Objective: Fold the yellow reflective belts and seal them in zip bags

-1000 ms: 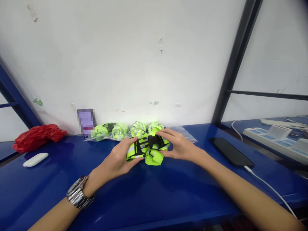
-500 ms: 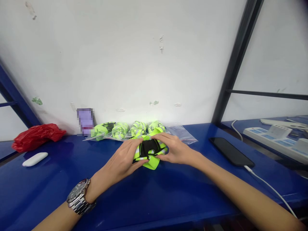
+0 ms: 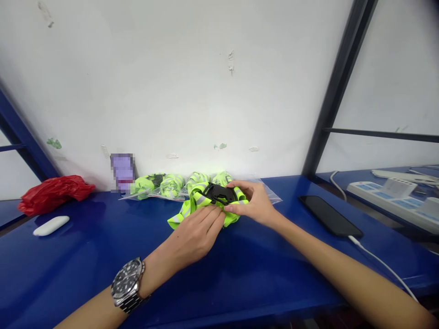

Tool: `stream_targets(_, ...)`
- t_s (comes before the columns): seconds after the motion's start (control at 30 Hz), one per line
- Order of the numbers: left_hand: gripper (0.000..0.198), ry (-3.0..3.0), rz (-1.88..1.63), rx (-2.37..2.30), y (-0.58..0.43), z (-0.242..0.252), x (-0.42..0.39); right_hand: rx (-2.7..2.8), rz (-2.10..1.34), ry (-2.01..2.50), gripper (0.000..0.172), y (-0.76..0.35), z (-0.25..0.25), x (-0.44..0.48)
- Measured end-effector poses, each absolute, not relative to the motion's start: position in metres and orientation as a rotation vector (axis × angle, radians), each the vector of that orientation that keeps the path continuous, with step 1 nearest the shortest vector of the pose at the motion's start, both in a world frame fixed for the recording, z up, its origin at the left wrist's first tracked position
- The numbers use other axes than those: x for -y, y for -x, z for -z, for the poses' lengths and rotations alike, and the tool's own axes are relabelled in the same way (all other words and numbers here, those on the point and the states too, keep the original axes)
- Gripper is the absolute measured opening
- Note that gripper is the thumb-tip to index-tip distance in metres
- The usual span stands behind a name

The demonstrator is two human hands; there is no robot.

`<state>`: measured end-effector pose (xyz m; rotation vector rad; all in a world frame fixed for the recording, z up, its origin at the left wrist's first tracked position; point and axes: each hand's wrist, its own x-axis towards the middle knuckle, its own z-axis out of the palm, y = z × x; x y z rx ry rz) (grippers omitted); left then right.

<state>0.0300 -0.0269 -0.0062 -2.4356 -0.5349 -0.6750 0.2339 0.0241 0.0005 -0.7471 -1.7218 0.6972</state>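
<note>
A neon-green reflective strap with a black buckle [image 3: 217,194] lies bunched on the blue table [image 3: 240,269] near the wall. My right hand [image 3: 252,203] is closed on it, pinching the strap beside the buckle. My left hand [image 3: 195,235], with a metal watch on the wrist, rests its fingers flat against the front of the strap [image 3: 185,214]. Behind it, a row of rolled green straps in clear bags [image 3: 164,186] lies along the wall.
A red plastic bag [image 3: 51,193] and a white oval object [image 3: 50,225] are at the left. A black phone [image 3: 329,215] with a white cable lies at the right. A white power strip [image 3: 394,201] sits on the neighbouring surface. A dark metal post [image 3: 329,105] stands right of centre.
The strap has shifted back and partly unfolded, a tail now trailing left. My left hand slid from its left side to the front; my right hand lifted the buckle end.
</note>
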Motion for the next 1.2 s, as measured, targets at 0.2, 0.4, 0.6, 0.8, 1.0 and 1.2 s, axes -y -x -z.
stream_targets(0.2,0.031,2.425,0.534,1.064,-0.024,0.016,0.015,1.655,-0.766,0.779,0.044,-0.229,-0.006,-0.016)
stream_targets(0.4,0.040,2.910,1.248,1.166,-0.013,0.010,0.007,1.938,-0.743,0.679,0.045,-0.223,-0.006,-0.002)
stream_targets(0.6,0.049,3.028,2.382,1.325,-0.022,-0.010,0.017,2.076,-0.590,0.663,0.044,-0.228,-0.012,-0.004)
stream_targets(0.8,0.036,2.155,3.051,1.739,-0.053,-0.019,0.014,2.199,-0.228,0.749,0.053,-0.230,-0.019,0.004)
stream_targets(1.0,0.019,1.419,3.455,1.744,-0.068,-0.042,-0.004,2.068,-0.164,0.243,0.028,-0.204,-0.019,0.044)
stream_targets(1.2,0.007,1.334,3.684,1.499,-0.073,-0.067,-0.006,2.079,-0.787,0.388,0.038,-0.179,-0.001,0.047)
